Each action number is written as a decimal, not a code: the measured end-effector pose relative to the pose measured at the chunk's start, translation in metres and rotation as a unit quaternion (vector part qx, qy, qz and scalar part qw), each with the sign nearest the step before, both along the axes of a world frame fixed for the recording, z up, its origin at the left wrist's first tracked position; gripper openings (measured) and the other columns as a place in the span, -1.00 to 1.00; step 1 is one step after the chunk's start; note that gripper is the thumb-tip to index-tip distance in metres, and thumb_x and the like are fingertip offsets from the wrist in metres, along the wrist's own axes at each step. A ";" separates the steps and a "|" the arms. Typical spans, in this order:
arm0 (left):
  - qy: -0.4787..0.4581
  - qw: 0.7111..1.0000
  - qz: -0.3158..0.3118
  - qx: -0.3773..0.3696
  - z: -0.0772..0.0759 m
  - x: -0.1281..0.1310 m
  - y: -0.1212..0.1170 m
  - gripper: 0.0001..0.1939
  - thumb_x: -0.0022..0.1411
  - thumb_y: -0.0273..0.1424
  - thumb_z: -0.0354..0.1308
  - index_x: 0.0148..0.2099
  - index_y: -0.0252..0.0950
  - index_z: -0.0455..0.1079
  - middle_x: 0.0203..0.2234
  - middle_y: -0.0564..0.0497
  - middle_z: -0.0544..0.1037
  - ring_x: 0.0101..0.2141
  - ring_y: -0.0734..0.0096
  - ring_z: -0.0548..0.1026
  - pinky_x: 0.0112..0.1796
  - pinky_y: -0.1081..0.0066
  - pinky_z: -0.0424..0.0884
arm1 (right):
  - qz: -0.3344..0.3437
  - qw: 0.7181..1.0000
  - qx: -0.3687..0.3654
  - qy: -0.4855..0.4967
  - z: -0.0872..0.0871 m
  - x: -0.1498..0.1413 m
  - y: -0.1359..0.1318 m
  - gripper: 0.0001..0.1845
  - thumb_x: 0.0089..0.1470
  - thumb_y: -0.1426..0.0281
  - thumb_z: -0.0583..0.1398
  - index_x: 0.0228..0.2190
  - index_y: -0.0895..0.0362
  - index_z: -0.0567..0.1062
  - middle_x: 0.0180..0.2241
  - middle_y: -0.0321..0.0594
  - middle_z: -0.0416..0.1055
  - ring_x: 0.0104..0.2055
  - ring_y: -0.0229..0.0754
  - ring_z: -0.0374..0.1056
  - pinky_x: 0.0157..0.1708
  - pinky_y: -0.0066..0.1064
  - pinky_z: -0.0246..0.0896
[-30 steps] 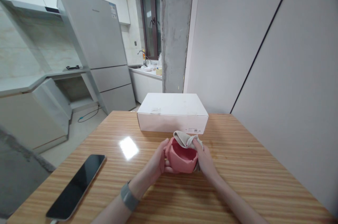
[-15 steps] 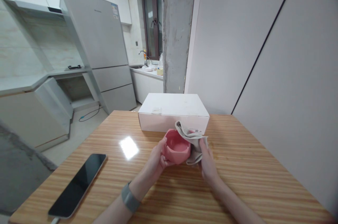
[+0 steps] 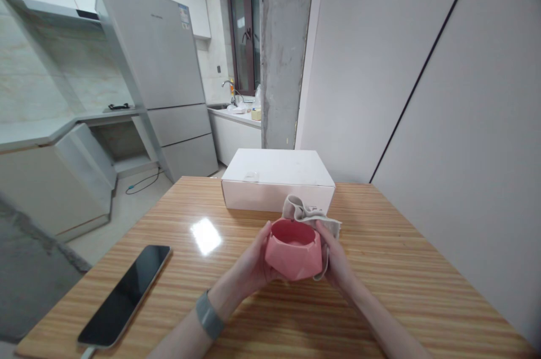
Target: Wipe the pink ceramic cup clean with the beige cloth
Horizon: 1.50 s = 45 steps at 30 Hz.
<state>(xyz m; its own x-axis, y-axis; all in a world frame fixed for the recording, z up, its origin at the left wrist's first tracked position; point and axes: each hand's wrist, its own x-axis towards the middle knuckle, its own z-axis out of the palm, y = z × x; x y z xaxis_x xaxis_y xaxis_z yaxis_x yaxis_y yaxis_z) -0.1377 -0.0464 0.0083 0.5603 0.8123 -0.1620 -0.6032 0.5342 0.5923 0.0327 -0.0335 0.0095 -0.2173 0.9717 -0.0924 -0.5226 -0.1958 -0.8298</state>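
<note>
A pink faceted bowl (image 3: pixel 295 260), with what look like small notches in its rim like an ashtray, is held up over the table with its opening tilted partly toward me. My left hand (image 3: pixel 258 257) is closed around its left side, thumb near the rim; the other fingers are partly hidden behind and under it. On the opposite side, my right hand (image 3: pixel 336 257) grips a grey-beige cloth (image 3: pixel 296 208) and presses it against the bowl's right side. Folds of the cloth stand up behind the rim, and one edge hangs below my right fingers.
Behind the bowl, a closed white box (image 3: pixel 276 170) lies on the wood-grain table (image 3: pixel 422 291). A dark-screened phone (image 3: pixel 127 294) with a white cable lies at the left. Beyond the table are a grey fridge (image 3: pixel 156 60) and a concrete pillar (image 3: pixel 283 54).
The bowl has come nearer and a little right, turning so more of its outer wall faces me. My right hand has moved closer in, bringing the cloth against its side.
</note>
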 end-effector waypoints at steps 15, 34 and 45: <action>0.094 0.983 0.160 -0.005 -0.014 0.012 0.005 -0.44 0.23 -0.01 0.01 0.05 -0.35 0.38 -0.17 -0.17 0.57 -0.31 0.29 0.54 -0.40 0.37 0.51 | -0.212 0.975 0.069 -0.025 -0.026 -0.021 -0.001 -0.50 0.05 0.03 0.17 -0.06 0.05 0.49 0.00 -0.24 0.46 0.17 -0.05 0.23 0.17 -0.17 0.09; 0.191 0.947 0.149 0.212 -0.005 0.012 -0.004 -0.38 -0.07 -0.29 0.39 0.06 -0.31 0.37 0.00 -0.20 0.45 0.00 0.10 0.39 -0.02 0.28 0.30 | -0.137 0.990 -0.033 0.008 0.002 -0.003 0.002 -0.57 -0.07 -0.01 0.21 -0.41 0.10 0.57 -0.40 -0.20 0.61 -0.17 0.09 0.49 -0.16 -0.15 0.39; 0.174 0.933 0.224 0.223 -0.008 0.011 -0.001 -0.31 -0.21 -0.17 0.43 -0.02 -0.34 0.37 -0.13 -0.21 0.53 -0.12 0.11 0.46 -0.13 0.29 0.36 | -0.135 0.991 0.021 -0.005 -0.007 -0.012 0.000 -0.56 -0.02 0.01 0.21 -0.25 0.06 0.58 -0.21 -0.20 0.58 -0.01 0.04 0.40 0.03 -0.14 0.27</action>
<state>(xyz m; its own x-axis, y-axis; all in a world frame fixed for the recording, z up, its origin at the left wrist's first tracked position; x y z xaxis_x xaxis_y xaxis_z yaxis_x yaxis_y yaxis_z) -0.1269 -0.0469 0.0004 0.1250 0.9825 0.1381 -0.4360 -0.0706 0.8972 0.0205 -0.0339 0.0025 0.0519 0.9974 -0.0506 -0.5422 -0.0144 -0.8401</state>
